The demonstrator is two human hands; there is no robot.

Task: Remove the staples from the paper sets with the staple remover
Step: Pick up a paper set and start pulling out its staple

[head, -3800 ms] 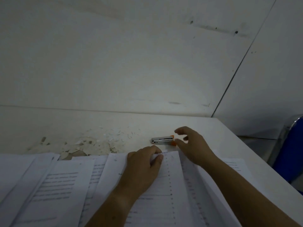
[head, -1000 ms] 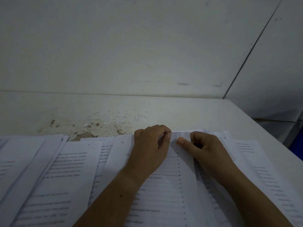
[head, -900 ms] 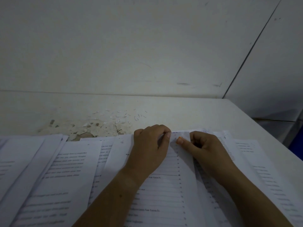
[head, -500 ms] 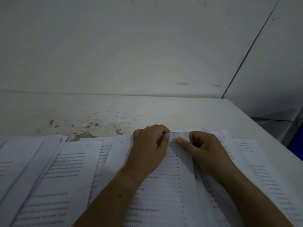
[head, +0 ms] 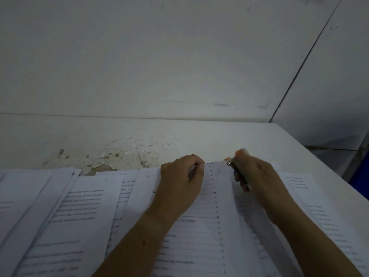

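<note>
White table (head: pixel 249 136) is covered along its near edge by overlapped printed paper sets (head: pixel 79 206). The centre set (head: pixel 199 226) is pinched at its top edge by the curled fingers of the left hand (head: pixel 179 184). The right hand (head: pixel 259 176), motion-blurred, is closed round the silver-and-orange staple remover (head: pixel 237 166), held at that set's top right corner. Small bent staples (head: pixel 168 145) are scattered on the bare table beyond.

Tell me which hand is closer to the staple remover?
Right. The right hand grips the staple remover; the left hand pinches the paper at its top edge, off to the remover's left.
</note>
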